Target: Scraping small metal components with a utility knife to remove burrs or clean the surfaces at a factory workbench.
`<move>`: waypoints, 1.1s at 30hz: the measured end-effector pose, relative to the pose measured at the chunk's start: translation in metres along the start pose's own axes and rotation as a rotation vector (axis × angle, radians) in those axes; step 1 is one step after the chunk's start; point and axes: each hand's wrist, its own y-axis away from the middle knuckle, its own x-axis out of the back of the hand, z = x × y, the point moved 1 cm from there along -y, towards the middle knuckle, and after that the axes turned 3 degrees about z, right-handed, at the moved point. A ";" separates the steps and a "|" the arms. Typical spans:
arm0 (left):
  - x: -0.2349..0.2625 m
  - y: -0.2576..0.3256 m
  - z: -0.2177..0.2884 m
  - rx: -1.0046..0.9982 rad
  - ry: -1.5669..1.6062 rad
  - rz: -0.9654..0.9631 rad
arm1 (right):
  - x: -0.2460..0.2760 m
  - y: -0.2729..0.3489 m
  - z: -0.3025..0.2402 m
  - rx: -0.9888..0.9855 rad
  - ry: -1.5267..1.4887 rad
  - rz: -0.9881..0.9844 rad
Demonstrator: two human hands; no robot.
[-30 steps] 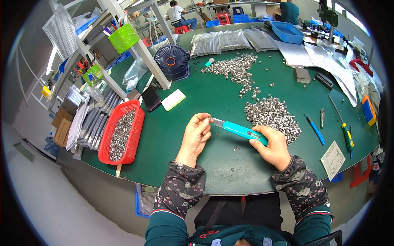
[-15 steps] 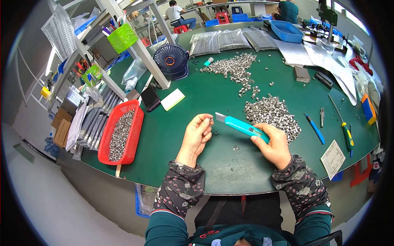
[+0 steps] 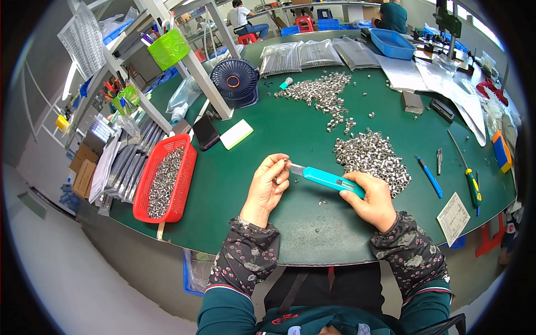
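Near frame centre, the left hand (image 3: 264,188) pinches a small metal piece (image 3: 286,161) between its fingers (image 3: 273,163); the right hand (image 3: 372,202) clamps its own round a teal cutter (image 3: 326,178), blade (image 3: 297,169) beside the piece.

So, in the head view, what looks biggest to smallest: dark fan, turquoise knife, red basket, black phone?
Red basket
Dark fan
Turquoise knife and black phone: unsure; the knife looks longer, the phone wider.
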 end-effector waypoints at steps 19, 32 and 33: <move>0.004 -0.001 0.001 0.066 -0.068 -0.064 | 0.007 -0.002 -0.007 0.275 0.041 0.208; 0.001 -0.002 0.003 -0.026 -0.101 -0.028 | -0.001 -0.001 0.006 0.078 -0.043 0.036; 0.001 -0.002 0.002 -0.027 -0.103 -0.029 | -0.001 -0.002 0.006 0.012 -0.055 -0.007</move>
